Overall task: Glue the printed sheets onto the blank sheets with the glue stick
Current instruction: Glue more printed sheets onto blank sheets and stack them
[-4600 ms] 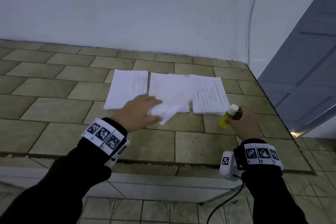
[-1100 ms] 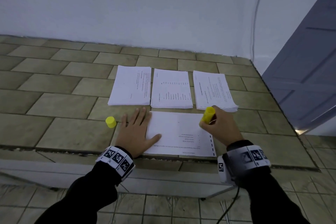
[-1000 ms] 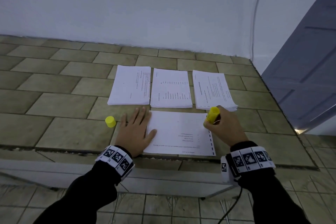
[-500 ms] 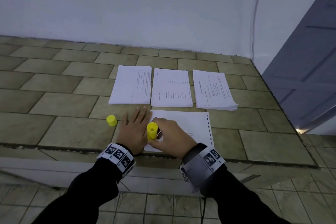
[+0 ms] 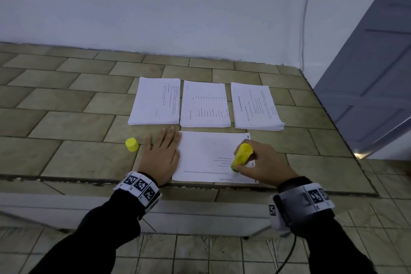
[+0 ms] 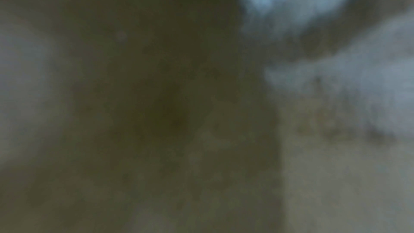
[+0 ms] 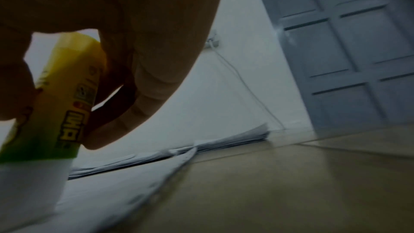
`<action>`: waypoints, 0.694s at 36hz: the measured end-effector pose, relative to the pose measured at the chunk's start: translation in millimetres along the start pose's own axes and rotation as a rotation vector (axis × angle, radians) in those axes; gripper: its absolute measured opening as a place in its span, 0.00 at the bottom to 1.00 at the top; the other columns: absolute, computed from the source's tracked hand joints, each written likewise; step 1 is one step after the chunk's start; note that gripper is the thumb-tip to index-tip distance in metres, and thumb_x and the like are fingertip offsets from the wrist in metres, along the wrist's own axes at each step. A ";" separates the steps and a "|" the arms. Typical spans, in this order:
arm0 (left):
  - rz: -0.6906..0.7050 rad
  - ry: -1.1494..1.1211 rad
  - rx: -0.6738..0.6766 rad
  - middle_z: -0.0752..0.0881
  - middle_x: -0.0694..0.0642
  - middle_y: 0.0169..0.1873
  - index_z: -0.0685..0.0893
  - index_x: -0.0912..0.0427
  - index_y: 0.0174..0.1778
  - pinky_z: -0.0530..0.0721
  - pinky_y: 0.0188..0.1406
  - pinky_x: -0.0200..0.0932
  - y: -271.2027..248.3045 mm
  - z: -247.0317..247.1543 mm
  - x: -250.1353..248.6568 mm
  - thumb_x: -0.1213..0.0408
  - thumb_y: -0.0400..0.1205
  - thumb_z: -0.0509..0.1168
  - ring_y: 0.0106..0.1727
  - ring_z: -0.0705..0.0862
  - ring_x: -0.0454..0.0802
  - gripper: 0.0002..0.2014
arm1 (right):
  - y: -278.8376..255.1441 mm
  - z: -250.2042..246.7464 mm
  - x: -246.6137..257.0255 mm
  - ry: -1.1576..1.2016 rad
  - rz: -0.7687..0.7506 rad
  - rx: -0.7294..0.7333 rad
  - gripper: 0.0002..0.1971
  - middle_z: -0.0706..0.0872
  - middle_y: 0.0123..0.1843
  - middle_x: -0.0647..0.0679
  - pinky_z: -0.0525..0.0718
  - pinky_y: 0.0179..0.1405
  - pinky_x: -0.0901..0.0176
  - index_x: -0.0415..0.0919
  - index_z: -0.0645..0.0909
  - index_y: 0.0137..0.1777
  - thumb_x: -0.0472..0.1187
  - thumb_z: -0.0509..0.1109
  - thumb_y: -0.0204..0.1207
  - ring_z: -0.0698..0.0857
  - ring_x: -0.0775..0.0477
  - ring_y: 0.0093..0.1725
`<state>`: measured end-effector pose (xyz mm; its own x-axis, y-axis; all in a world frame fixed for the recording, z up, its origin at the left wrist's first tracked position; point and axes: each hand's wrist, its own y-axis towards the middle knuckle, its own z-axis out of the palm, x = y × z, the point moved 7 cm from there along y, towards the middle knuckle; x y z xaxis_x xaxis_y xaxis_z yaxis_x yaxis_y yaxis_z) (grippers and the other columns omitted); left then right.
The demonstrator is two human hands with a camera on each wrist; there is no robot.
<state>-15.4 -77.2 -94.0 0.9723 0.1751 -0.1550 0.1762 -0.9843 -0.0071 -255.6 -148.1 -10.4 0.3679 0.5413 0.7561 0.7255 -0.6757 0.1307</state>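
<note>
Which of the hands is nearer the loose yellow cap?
Left. The left hand lies flat just right of the yellow cap, pinning the sheet; the right hand holds the glue stick across the sheet.

Left wrist view — all blur; glue stick [image 7: 51, 105] tip cut off; print on sheet [image 5: 211, 155] — illegible

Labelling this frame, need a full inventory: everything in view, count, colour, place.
paper stacks: 3, white with print, side by side at the back of the counter
single sheet: 1, white with print, near the front edge
glue stick: 1, yellow, tip down on the sheet's right part
cap: 1, yellow, on the counter left of the left hand
counter: 1, tan tiles
wall: 1, white
cable: 1, white, down the wall
door: 1, grey-blue, at right
wrist bands: 2, white with black markers
left hand: 1, flat on the sheet's left edge
right hand: 1, gripping the glue stick
</note>
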 end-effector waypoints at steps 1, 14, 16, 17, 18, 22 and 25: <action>0.000 0.002 0.001 0.51 0.53 0.86 0.54 0.53 0.87 0.47 0.81 0.67 -0.1 -0.1 -0.2 0.46 0.78 0.26 0.87 0.49 0.55 0.40 | -3.3 -6.1 -6.6 0.004 0.028 -0.019 0.08 0.87 0.42 0.55 0.87 0.42 0.59 0.36 0.83 0.37 0.33 0.80 0.67 0.86 0.53 0.39; 0.010 0.004 -0.004 0.54 0.54 0.86 0.56 0.55 0.86 0.48 0.81 0.68 0.6 3.3 -0.9 0.47 0.80 0.27 0.87 0.51 0.56 0.38 | -6.6 -17.0 -5.2 0.016 0.023 -0.085 0.08 0.87 0.39 0.55 0.86 0.41 0.57 0.41 0.83 0.37 0.35 0.81 0.67 0.87 0.53 0.39; 0.008 0.013 0.002 0.52 0.54 0.86 0.54 0.54 0.87 0.47 0.81 0.67 0.3 3.4 -0.9 0.47 0.79 0.26 0.87 0.49 0.55 0.39 | 2.6 -1.4 11.3 0.056 -0.047 -0.034 0.07 0.87 0.42 0.54 0.87 0.41 0.59 0.37 0.83 0.38 0.35 0.80 0.70 0.87 0.53 0.40; 0.006 0.016 0.008 0.51 0.54 0.86 0.53 0.54 0.87 0.46 0.81 0.66 0.3 3.7 -0.8 0.47 0.78 0.25 0.87 0.48 0.54 0.39 | 7.9 7.9 18.9 0.059 -0.071 -0.004 0.07 0.86 0.44 0.53 0.87 0.42 0.59 0.36 0.84 0.39 0.36 0.80 0.70 0.87 0.53 0.41; 0.005 0.017 0.011 0.50 0.53 0.87 0.52 0.54 0.87 0.45 0.81 0.66 0.2 3.6 -1.1 0.47 0.78 0.25 0.87 0.47 0.54 0.40 | 13.2 17.2 25.5 0.056 -0.080 0.025 0.07 0.86 0.46 0.52 0.87 0.43 0.58 0.36 0.84 0.42 0.36 0.80 0.70 0.86 0.54 0.42; 0.009 0.013 0.006 0.51 0.54 0.86 0.53 0.54 0.87 0.46 0.81 0.67 0.5 2.4 -2.9 0.46 0.79 0.26 0.87 0.49 0.55 0.39 | 31.6 56.2 44.6 0.048 -0.041 0.158 0.16 0.87 0.50 0.49 0.87 0.48 0.57 0.41 0.81 0.57 0.38 0.80 0.70 0.87 0.55 0.42; 0.018 -0.005 0.007 0.53 0.55 0.86 0.55 0.54 0.87 0.48 0.80 0.68 1.4 3.7 -2.4 0.46 0.80 0.28 0.87 0.50 0.56 0.38 | 41.9 77.8 56.4 0.015 -0.065 0.237 0.17 0.87 0.51 0.45 0.87 0.50 0.53 0.39 0.80 0.57 0.37 0.79 0.71 0.87 0.49 0.46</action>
<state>-18.1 -79.1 -97.3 0.9746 0.1572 -0.1597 0.1575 -0.9875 -0.0110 -159.2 -107.0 -12.2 0.3084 0.5711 0.7607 0.8643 -0.5023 0.0268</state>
